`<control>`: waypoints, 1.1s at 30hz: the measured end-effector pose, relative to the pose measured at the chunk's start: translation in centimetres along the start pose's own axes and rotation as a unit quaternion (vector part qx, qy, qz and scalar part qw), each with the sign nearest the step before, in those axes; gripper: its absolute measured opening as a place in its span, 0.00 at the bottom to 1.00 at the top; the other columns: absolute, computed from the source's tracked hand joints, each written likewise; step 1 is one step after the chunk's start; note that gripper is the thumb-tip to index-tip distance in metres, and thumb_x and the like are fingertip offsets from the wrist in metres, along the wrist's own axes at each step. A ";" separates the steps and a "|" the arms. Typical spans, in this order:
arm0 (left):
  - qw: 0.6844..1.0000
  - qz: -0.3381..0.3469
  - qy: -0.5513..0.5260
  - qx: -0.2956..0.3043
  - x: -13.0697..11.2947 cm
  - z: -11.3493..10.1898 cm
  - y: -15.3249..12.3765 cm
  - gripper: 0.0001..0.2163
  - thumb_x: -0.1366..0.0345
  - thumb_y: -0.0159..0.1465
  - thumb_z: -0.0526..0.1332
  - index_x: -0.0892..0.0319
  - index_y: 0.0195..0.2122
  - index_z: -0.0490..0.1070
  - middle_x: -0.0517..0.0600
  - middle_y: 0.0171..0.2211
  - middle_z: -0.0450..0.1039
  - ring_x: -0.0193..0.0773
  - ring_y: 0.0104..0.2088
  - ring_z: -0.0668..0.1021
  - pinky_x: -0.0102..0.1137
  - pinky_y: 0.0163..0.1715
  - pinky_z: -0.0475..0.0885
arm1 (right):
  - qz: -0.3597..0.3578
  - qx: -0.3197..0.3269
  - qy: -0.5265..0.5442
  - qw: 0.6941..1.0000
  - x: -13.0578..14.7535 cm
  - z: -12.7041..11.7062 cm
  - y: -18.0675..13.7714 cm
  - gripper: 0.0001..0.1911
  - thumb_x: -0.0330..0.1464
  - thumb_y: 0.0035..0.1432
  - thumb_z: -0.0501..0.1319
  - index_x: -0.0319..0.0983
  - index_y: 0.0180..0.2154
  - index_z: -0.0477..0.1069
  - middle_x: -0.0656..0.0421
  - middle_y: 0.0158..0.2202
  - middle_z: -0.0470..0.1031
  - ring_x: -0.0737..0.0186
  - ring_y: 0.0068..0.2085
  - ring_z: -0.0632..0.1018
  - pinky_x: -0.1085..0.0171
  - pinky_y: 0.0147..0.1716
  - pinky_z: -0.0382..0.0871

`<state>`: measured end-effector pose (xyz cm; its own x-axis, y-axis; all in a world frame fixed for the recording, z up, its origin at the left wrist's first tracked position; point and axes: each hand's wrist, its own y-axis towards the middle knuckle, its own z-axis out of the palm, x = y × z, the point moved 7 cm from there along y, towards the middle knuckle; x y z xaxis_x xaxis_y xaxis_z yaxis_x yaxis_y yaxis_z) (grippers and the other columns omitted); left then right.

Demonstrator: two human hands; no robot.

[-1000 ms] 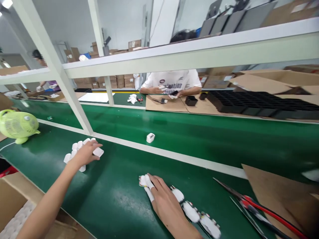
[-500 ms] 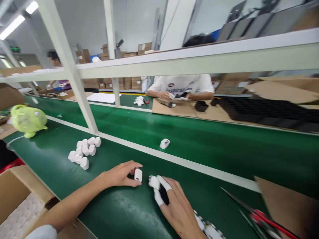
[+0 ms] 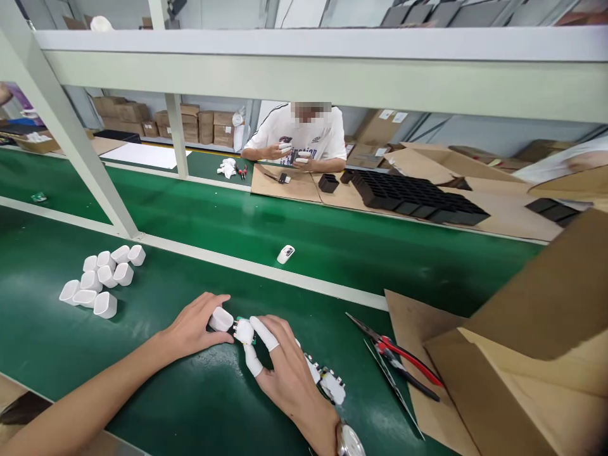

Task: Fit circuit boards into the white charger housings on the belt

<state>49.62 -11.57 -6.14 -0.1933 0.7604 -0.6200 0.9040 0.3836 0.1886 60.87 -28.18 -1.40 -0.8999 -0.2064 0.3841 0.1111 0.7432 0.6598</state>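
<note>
My left hand [image 3: 194, 329] pinches a small white plastic shell [image 3: 221, 318] low on the green table. My right hand [image 3: 280, 370], with white finger cots on its fingertips, holds a small white part with a green circuit board [image 3: 244, 331] right against the shell. Under and behind my right hand lies a row of similar white parts with boards [image 3: 330, 384]. A pile of several white shells [image 3: 102, 278] lies to the left of my left hand.
A lone white shell [image 3: 285, 254] lies on the green conveyor belt [image 3: 361, 250]. Red-handled pliers and tweezers [image 3: 394, 356] lie to the right, beside cardboard boxes [image 3: 532, 354]. Across the belt a person [image 3: 299, 136] works near black trays [image 3: 413, 196]. A white frame post [image 3: 71, 133] slants at the left.
My left hand took a shell from the pile, carried it right and now presses it against the part in my right hand. The view has tilted down and to the right.
</note>
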 end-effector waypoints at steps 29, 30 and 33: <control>0.965 0.199 0.140 -0.102 -4.5 0.2 -0.5 0.19 0.50 0.70 0.65 0.61 0.51 0.68 0.56 0.41 0.76 0.47 0.38 0.76 0.40 0.38 0.74 | 0.007 0.040 -0.015 0.999 1.6 0.8 0.1 0.23 0.22 0.67 0.61 0.38 0.62 0.65 0.47 0.53 0.76 0.46 0.53 0.76 0.47 0.50 0.79; 0.965 0.199 0.142 -0.099 -4.4 0.3 -0.5 0.19 0.50 0.71 0.65 0.61 0.51 0.68 0.56 0.41 0.76 0.47 0.38 0.76 0.40 0.38 0.73 | 0.007 0.041 -0.017 0.999 1.6 0.8 0.2 0.22 0.23 0.67 0.61 0.37 0.61 0.65 0.47 0.53 0.76 0.46 0.53 0.76 0.47 0.50 0.79; 0.965 0.200 0.144 -0.092 -4.5 0.4 -0.4 0.18 0.51 0.72 0.64 0.61 0.51 0.68 0.56 0.41 0.76 0.47 0.38 0.75 0.40 0.38 0.73 | 0.002 0.045 -0.019 0.999 1.7 0.9 0.3 0.20 0.23 0.67 0.61 0.37 0.59 0.66 0.47 0.52 0.76 0.47 0.52 0.76 0.48 0.50 0.79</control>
<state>50.27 -15.36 -3.78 0.0356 0.9710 -0.2365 0.8501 0.0950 0.5179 58.97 -27.72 -1.07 -0.9154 -0.1797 0.3601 0.0778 0.7989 0.5964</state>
